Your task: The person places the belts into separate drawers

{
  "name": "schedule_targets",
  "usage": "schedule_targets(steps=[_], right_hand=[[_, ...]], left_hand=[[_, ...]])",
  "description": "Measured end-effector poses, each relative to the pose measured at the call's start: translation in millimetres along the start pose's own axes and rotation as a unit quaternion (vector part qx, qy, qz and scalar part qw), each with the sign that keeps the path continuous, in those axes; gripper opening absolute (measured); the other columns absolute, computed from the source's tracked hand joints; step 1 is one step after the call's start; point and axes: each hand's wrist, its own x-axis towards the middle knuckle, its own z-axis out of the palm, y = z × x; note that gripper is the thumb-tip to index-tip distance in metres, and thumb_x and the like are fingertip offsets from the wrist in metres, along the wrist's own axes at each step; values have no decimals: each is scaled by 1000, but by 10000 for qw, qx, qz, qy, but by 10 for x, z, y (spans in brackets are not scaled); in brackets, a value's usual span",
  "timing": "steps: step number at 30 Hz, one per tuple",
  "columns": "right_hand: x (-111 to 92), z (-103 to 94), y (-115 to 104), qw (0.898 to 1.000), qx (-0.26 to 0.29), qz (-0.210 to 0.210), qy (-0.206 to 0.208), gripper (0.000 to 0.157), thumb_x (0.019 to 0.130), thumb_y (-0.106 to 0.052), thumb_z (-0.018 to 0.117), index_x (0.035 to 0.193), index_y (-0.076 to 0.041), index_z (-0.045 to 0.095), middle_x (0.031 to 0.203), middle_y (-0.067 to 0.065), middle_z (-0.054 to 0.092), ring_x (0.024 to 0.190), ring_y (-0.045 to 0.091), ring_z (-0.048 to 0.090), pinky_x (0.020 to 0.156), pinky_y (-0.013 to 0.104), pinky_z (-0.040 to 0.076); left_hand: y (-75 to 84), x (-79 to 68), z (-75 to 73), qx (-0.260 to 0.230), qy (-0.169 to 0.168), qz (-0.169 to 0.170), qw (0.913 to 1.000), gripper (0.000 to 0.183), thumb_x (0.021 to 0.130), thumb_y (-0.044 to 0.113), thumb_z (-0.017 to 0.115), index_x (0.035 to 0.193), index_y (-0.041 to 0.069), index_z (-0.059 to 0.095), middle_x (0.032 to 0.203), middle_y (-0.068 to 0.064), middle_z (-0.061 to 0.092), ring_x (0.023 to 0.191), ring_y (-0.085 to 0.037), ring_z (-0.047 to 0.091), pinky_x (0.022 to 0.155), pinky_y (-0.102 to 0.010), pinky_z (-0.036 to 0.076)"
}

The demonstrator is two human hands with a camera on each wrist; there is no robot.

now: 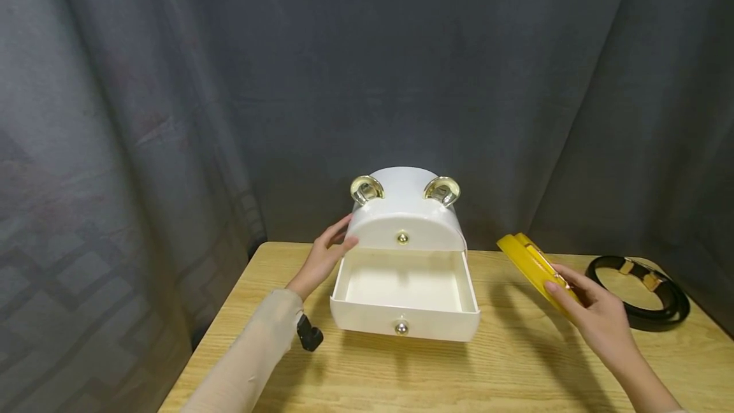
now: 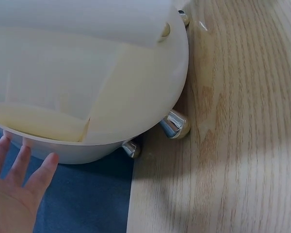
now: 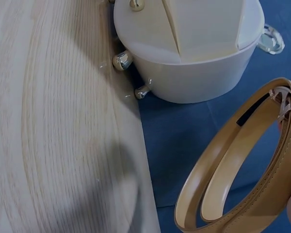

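Note:
A white storage box (image 1: 401,231) with a rounded top, gold ear-shaped trims and gold knobs stands mid-table. Its lower drawer (image 1: 367,317) is pulled out, with nothing visible inside. My left hand (image 1: 322,261) touches the box's left side; in the left wrist view the fingers of this hand (image 2: 14,189) are spread and fairly straight against the box's edge. Off to the right, my right hand (image 1: 599,311) holds a coiled yellow belt (image 1: 527,266) above the table, thumb and fingers on either side. The right wrist view shows the belt's loops (image 3: 276,194) and metal buckle (image 3: 282,103).
A coiled black belt (image 1: 659,320) with gold-coloured metal parts lies on the wooden table (image 1: 516,375) at the right, beyond my right hand. Dark grey curtains (image 1: 321,81) hang behind the table and along its left side.

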Motion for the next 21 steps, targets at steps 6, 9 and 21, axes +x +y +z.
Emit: schedule_targets(steps=[6, 9, 21], right_hand=[[-43, -11, -48, 9998, 161, -51, 66, 44, 96, -20, 68, 137, -5, 60, 111, -36, 50, 96, -18, 51, 67, 9, 50], [-71, -21, -70, 9997, 205, -104, 105, 44, 96, -18, 68, 137, -4, 60, 113, -35, 51, 98, -18, 51, 67, 9, 50], [-191, -79, -187, 9995, 206, -107, 214, 41, 95, -12, 69, 135, -7, 62, 111, -36, 55, 87, -12, 59, 62, 10, 50]], left_hand=[[-8, 7, -7, -98, -31, 46, 9999, 55, 98, 37, 63, 149, 36, 44, 153, 0, 37, 134, -26, 44, 103, -51, 44], [-11, 5, -8, -100, -49, 48, 9999, 56, 98, 37, 63, 150, 36, 43, 153, 0, 37, 135, -26, 43, 103, -51, 44], [-17, 9, 7, -28, -8, 39, 10000, 57, 98, 38, 64, 150, 36, 43, 153, -1, 37, 135, -27, 43, 103, -51, 44]])
